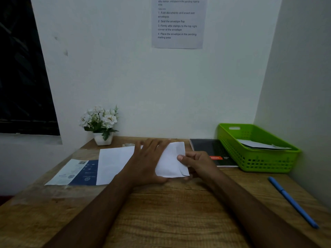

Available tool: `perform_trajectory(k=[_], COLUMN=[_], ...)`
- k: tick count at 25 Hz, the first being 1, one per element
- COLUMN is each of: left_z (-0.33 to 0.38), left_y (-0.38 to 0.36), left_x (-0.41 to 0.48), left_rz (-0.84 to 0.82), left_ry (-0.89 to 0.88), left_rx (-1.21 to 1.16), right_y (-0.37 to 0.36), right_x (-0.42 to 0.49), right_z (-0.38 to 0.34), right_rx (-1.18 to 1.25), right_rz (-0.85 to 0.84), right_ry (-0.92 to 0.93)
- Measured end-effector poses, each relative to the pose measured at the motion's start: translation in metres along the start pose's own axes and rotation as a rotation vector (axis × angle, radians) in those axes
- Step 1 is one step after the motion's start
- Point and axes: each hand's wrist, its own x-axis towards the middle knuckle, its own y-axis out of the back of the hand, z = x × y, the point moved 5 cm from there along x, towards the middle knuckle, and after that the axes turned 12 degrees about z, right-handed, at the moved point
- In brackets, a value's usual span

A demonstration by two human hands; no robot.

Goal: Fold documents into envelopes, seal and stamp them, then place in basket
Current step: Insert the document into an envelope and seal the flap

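At the centre of the frame, task thing: envelope (168, 163), white, lying on the counter (170, 212) between both hands, one end tilted up toward the wall.
Left hand: left hand (148, 158) lies on the left part of the envelope with straight, spread fingers and presses it down; it grasps nothing.
Right hand: right hand (198, 161) pinches the right end of the envelope, thumb on top and the other fingers curled under.
Risk 1: I think the flap can close crooked if the pressing hand slides on the smooth paper.
Risk 2: a hard pull by the pinching hand may crease or tear the corner.
Risk 3: whether a document is already inside I cannot tell; sealing it empty would spoil the step.
Risk 4: I see no stamp, so the stamping may be forgotten.
Count, envelopes: one in the hands; in the basket (268, 163), lower right, at least one, exact number unclear.
Count, loose paper: one white sheet (114, 163) and one blue print (84, 173), both left of the hands.
Count, others: one basket, one pen (292, 201), one notebook (206, 147), one tape roll (128, 145), one flower pot (103, 138).
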Motion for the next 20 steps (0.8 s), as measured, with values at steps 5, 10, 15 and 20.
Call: perform_trajectory(k=[5, 10, 15, 20], left_z=[-0.005, -0.008, 0.011, 0.032], left_y=[0.007, 0.007, 0.021, 0.013], left_x=[0.001, 0.004, 0.009, 0.008], left_rz=[0.065, 0.109, 0.285, 0.256], left_ry=[-0.001, 0.055, 0.132, 0.273], left_rx=[0.055, 0.075, -0.006, -0.613], right_y=[-0.004, -0.003, 0.005, 0.008], right_x=[-0.003, -0.004, 0.005, 0.003], right_z=[-0.001, -0.004, -0.008, -0.017], right_rx=[0.163, 0.337, 0.503, 0.29], right_rz=[-0.158, -0.21, -0.064, 0.157], right_ry=[-0.101, -0.092, -0.012, 0.339])
